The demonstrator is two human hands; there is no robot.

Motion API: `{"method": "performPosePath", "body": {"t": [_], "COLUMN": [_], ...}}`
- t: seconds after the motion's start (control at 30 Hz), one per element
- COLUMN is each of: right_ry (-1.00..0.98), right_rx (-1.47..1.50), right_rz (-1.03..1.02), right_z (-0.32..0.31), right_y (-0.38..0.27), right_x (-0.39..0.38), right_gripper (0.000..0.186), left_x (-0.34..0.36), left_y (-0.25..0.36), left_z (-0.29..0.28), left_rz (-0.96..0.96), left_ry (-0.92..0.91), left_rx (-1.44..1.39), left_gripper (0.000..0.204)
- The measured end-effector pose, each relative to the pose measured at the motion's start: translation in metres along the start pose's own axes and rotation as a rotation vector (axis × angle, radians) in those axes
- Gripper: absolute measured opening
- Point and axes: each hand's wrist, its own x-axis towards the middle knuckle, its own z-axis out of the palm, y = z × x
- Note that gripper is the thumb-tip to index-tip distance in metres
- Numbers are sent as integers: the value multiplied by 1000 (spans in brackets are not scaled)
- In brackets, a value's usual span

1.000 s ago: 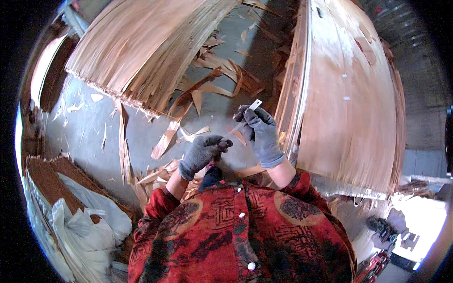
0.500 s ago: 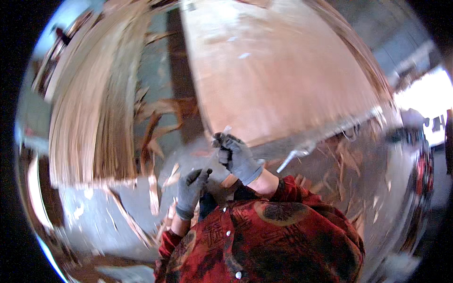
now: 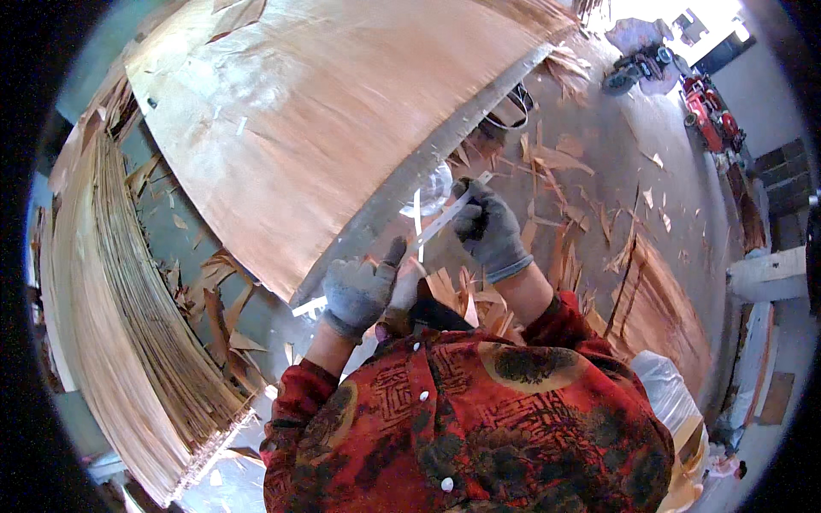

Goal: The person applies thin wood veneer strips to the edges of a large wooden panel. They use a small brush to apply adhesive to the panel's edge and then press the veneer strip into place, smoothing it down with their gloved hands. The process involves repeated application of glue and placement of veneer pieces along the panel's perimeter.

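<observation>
At the centre of the frame, one flat pale strip (image 3: 442, 221), narrow and straight, between two grey-gloved hands. Long axis: slanting, lower left to upper right; the upper end points to the upper right and juts past the fingers, the lower end comes down beside the left fingertips.

Right hand (image 3: 492, 229), right of centre: fingers curled together, clamped on the strip near its upper end, as I see it from my remote post. Left hand (image 3: 357, 289), left of centre and lower: one finger raised toward the strip's lower end; I cannot tell whether it pinches the strip or only meets it.

Just behind the pale strip, one thin white band (image 3: 417, 211), nearly upright in the frame, beside a crumple of clear plastic (image 3: 437, 188).

Upper left to centre: one broad wooden sheet (image 3: 316, 120), its near edge rising toward the upper right. Left edge: one stack of thin wood sheets (image 3: 111, 316), layered edges showing. Right of centre: wood scraps (image 3: 560, 158), scattered on the floor. Upper right: red machine (image 3: 705, 115). Lower right: whitish plastic wrapping (image 3: 665, 385). Lower centre: red patterned jacket (image 3: 462, 419).
</observation>
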Motion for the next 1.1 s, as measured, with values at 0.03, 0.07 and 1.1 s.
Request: {"method": "performPosePath", "body": {"t": [0.03, 0.07, 1.1], "right_ry": [-6, -23, -345], "right_rx": [32, 76, -2206], "right_rz": [17, 31, -671], "right_z": [-8, -14, -276], "right_y": [-11, -20, -250], "right_x": [3, 10, 418], "right_gripper": [14, 16, 54], "left_x": [10, 21, 390], "left_y": [6, 12, 66], "left_z": [7, 13, 492], "left_rz": [28, 54, -1421], "left_ry": [41, 82, -231], "left_rx": [-22, -42, -1332], "left_gripper": [54, 53, 21]}}
